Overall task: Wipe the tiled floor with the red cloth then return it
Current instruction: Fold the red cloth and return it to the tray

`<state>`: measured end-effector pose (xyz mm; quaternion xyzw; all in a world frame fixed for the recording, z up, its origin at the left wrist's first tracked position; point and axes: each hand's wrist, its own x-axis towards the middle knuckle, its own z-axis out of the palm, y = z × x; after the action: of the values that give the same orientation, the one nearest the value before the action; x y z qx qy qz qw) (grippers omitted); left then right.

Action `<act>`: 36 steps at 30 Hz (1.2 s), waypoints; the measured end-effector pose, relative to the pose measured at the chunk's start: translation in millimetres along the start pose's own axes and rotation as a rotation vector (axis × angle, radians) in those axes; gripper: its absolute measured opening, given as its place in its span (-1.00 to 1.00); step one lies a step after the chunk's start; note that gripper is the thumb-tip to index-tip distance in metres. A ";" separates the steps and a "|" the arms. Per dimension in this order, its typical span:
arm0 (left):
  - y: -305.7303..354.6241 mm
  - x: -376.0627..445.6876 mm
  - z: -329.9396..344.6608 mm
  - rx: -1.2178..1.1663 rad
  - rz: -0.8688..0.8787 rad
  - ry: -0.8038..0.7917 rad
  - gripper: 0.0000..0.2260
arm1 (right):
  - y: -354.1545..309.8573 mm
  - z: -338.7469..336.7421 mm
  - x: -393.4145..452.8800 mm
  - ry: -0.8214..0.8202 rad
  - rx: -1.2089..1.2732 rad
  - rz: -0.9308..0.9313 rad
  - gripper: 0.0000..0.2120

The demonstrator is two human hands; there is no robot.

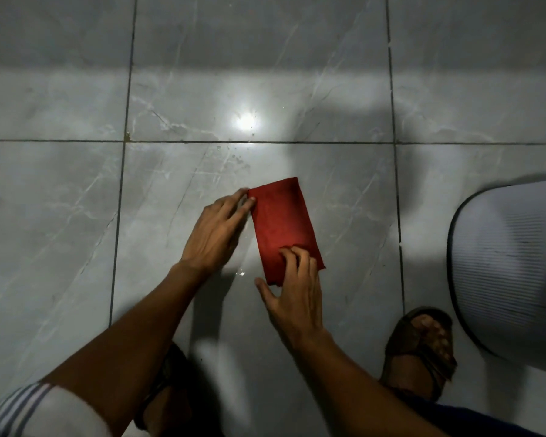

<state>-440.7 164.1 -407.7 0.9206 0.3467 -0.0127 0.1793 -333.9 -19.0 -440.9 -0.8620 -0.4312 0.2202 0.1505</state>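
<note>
A red cloth point(281, 222), folded into a flat rectangle, lies on the grey marbled tiled floor point(60, 216) in the middle of the view. My left hand point(218, 231) reaches in from the lower left, its fingertips pinching the cloth's far left corner. My right hand point(293, 288) rests with spread fingers pressing the cloth's near end down onto the tile. A few water drops point(240, 272) glisten on the tile between my hands.
A white ribbed round container point(511, 272) stands at the right edge. My sandalled right foot point(423, 351) is just left of it; my other foot point(167, 389) is under my left arm. A bright light reflection point(246, 121) shines on the tile beyond the cloth.
</note>
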 end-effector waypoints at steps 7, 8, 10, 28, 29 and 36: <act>3.1 32.9 -16.3 0.096 0.149 -0.074 -0.55 | 1.6 -13.9 7.9 -0.008 0.090 0.000 -0.55; 1.5 34.2 -15.3 0.098 0.158 -0.073 -0.56 | 4.3 -15.1 10.6 -0.009 0.099 -0.012 -0.63; 2.5 33.2 -18.3 0.108 0.162 -0.061 -0.60 | 4.2 -22.7 14.1 -0.010 0.117 -0.012 -0.74; 225.8 71.4 -245.9 -0.022 0.330 -0.215 -0.68 | -51.8 -328.6 -74.2 0.277 0.597 0.682 -0.77; 247.9 75.9 -259.0 -0.033 0.363 -0.239 -0.67 | -47.0 -347.0 -81.6 0.316 0.605 0.711 -0.76; 397.0 147.6 -291.1 -0.175 0.527 -0.445 -0.73 | 26.5 -448.5 -82.8 0.531 0.685 0.979 -0.71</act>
<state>-102.7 80.4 -29.7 0.9342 0.0493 -0.1365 0.3260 -131.5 -132.7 -47.5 -0.8870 0.1575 0.1679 0.4002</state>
